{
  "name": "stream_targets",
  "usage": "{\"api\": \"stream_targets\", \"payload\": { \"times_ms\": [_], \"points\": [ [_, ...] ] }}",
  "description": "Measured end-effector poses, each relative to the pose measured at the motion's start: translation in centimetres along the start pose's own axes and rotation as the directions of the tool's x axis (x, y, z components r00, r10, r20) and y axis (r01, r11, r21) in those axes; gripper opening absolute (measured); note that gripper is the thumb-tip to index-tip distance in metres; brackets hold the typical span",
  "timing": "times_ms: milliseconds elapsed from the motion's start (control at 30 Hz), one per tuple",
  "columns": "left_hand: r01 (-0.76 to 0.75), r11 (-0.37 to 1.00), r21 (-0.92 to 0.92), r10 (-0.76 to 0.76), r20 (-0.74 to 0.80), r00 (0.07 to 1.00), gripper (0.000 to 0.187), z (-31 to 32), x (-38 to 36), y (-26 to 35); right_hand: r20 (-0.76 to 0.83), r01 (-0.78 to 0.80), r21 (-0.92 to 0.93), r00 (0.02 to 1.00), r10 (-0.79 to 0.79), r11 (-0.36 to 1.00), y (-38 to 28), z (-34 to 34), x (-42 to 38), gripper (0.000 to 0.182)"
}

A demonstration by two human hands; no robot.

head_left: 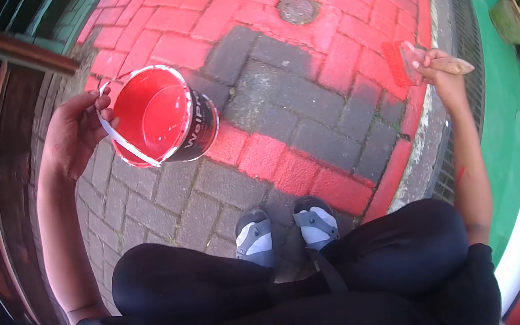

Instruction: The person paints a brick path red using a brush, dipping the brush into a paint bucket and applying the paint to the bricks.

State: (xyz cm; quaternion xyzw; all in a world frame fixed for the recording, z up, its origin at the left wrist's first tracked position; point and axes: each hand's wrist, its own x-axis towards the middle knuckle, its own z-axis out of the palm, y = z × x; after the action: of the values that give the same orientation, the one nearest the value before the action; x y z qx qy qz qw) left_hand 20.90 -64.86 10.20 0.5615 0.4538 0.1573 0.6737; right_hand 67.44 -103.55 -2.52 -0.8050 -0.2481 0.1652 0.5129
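Observation:
My left hand (85,128) is closed around the white handle of a black paint bucket (201,127), at its left rim. The bucket is tilted, and red paint (162,113) shows inside it. On the right, my right hand (438,72) grips a paintbrush (459,65) by its wooden handle. The brush's bristles (398,64) are red and point left, over the red-painted paving near the kerb. Between the two hands lie unpainted grey bricks (278,102), with a red-painted row (288,168) on their near side.
A round metal cover (298,9) is set in the red paving ahead. Along the right run a drain grate (472,77), a green strip (503,126) and a potted plant (511,17). A wooden bar (28,52) juts in at upper left. My sandalled feet (254,237) rest on grey bricks.

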Motion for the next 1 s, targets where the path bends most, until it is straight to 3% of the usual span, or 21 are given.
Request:
{"api": "stream_targets", "payload": {
  "times_ms": [67,133,233,333,400,467,600,667,700,733,833,900,933,1000],
  "points": [
    [0.01,0.997,-0.081,-0.017,-0.078,0.997,0.023,-3.4,-0.9,-1.9,0.095,0.099,-0.088,0.991,-0.09,0.991,-3.8,1.1,1.0,0.023],
    [-0.015,0.989,-0.149,0.003,-0.08,0.997,0.021,-5.9,-1.9,-3.8,0.226,0.099,-0.115,0.971,-0.071,0.988,-8.3,3.7,1.2,0.026],
    [-0.042,0.99,-0.131,0.013,-0.214,0.977,0.017,-8.4,-3.0,-6.6,0.449,-0.023,-0.051,0.893,0.044,0.998,-13.2,9.7,1.4,0.025],
    [-0.068,0.978,-0.196,0.011,-0.278,0.96,0.013,-11.2,-3.6,-9.8,0.53,-0.009,0.083,0.847,-0.037,0.997,-19.1,18.3,-1.3,0.023],
    [-0.071,0.974,-0.216,0.01,-0.274,0.962,0.013,-13.8,-4.1,-11.5,0.633,0.033,0.326,0.735,-0.245,0.945,-22.8,24.1,-3.7,0.021],
    [-0.061,0.966,-0.253,-0.003,-0.245,0.97,0.013,-16.2,-5.0,-12.8,0.653,0.325,0.349,0.589,-0.477,0.879,-24.8,29.6,-4.5,0.022],
    [-0.099,0.947,-0.306,-0.002,-0.314,0.949,0.018,-17.7,-6.2,-13.9,0.766,0.129,0.509,0.383,-0.516,0.851,-27.6,40.6,-8.1,0.017],
    [-0.092,0.952,-0.293,-0.015,-0.345,0.939,0.025,-19.5,-7.0,-14.8,0.804,0.319,0.503,0.168,-0.57,0.803,-28.2,44.4,-9.8,0.01],
    [-0.044,0.961,-0.275,-0.052,-0.332,0.942,0.027,-20.2,-7.4,-15.1,0.763,0.192,0.619,0.082,-0.641,0.761,-27.6,47.0,-10.6,0.007],
    [0.003,0.968,-0.252,-0.086,-0.318,0.944,0.03,-21.0,-7.6,-15.2,0.82,0.294,0.534,0.048,-0.57,0.792,-27.2,48.3,-11.0,0.008],
    [0.098,0.981,-0.166,-0.163,-0.443,0.882,0.031,-22.8,-7.7,-17.4,0.842,0.267,0.503,0.063,-0.536,0.822,-25.8,52.5,-13.3,0.007],
    [0.137,0.984,-0.115,-0.178,-0.56,0.809,0.029,-23.0,-7.5,-18.6,0.825,0.547,0.423,0.097,-0.556,0.723,-24.7,55.7,-14.9,0.007],
    [0.137,0.983,-0.119,-0.18,-0.56,0.809,0.029,-24.0,-6.9,-20.5,0.827,0.547,0.421,0.095,-0.554,0.723,-23.8,57.2,-15.5,0.007],
    [0.017,0.966,-0.259,-0.209,-0.739,0.641,0.027,-26.1,-5.3,-26.3,0.87,0.564,0.334,0.125,-0.478,0.756,-22.0,59.6,-16.7,0.005]
  ]
}}
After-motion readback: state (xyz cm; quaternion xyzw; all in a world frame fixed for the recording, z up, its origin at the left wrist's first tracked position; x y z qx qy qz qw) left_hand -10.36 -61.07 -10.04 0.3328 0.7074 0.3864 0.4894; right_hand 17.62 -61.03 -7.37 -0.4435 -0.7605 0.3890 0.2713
